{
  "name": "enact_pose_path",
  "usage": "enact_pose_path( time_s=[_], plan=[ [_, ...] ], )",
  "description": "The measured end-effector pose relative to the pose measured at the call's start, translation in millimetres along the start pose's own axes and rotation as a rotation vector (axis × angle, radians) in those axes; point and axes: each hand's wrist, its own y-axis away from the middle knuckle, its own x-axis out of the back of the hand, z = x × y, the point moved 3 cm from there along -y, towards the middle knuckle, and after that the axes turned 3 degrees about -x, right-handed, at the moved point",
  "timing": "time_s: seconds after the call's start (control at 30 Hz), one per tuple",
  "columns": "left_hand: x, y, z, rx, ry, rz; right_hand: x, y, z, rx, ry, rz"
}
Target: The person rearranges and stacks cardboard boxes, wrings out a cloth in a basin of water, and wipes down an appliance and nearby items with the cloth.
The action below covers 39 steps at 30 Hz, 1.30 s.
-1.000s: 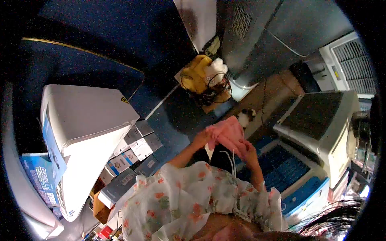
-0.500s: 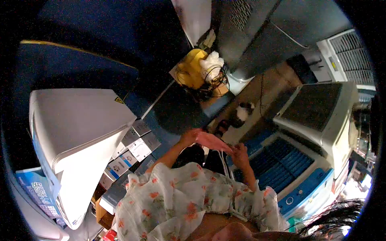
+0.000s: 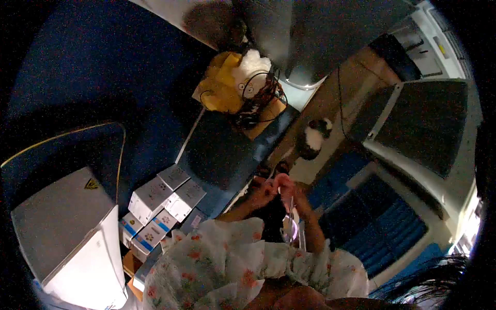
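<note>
A pink cloth [image 3: 283, 182], bunched and folded over, is held in front of my body at about lap height. My left hand [image 3: 264, 192] has its fingers curled at the cloth's left end. On the other side, my right hand [image 3: 298, 194] grips the cloth, and part of it hangs down beside the fingers. Below the hands, dark trousers and the tips of my shoes [image 3: 281, 167] show. The hands are small and dim in this view, so finger detail is partly lost.
A black-and-white furry animal [image 3: 312, 139] is on the floor ahead. Boxes [image 3: 155, 196] are stacked at left beside a white appliance [image 3: 67, 227]. Blue-and-white air coolers [image 3: 377, 222] stand at right. A yellow bundle [image 3: 222, 82], white plush [image 3: 253, 72] and cables lie farther forward.
The pink cloth was stretched between my hands and is now bunched. My hands have come closer together. The view has turned, and more of the stacked boxes shows.
</note>
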Motion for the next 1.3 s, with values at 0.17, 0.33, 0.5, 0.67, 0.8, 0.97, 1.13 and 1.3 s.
enact_pose_path(
  time_s=[0.17,0.33,0.5,0.67,0.8,0.97,1.13,1.3],
  plan=[
    [29,-62,5,0.022,0.069,0.166,13,-48,15,-0.039,0.306,0.105],
    [181,-119,-32,-0.006,-0.111,0.649,24,-123,18,0.004,0.459,0.101],
    [332,-142,-90,0.164,-0.264,0.978,16,-214,-2,0.082,0.584,0.071],
    [337,-169,-130,0.184,-0.177,0.874,-7,-319,-47,0.189,0.584,0.056],
    [301,-199,-139,0.151,-0.108,0.803,-13,-383,-78,0.116,0.384,-0.069],
    [296,-225,-141,0.148,-0.074,0.797,4,-399,-101,-0.202,-0.032,-0.407],
    [282,-244,-139,0.158,-0.053,0.805,26,-400,-135,-0.246,0.013,-0.358],
    [270,-250,-132,0.141,-0.035,0.827,49,-446,-149,0.188,0.635,-0.115]
  ],
)
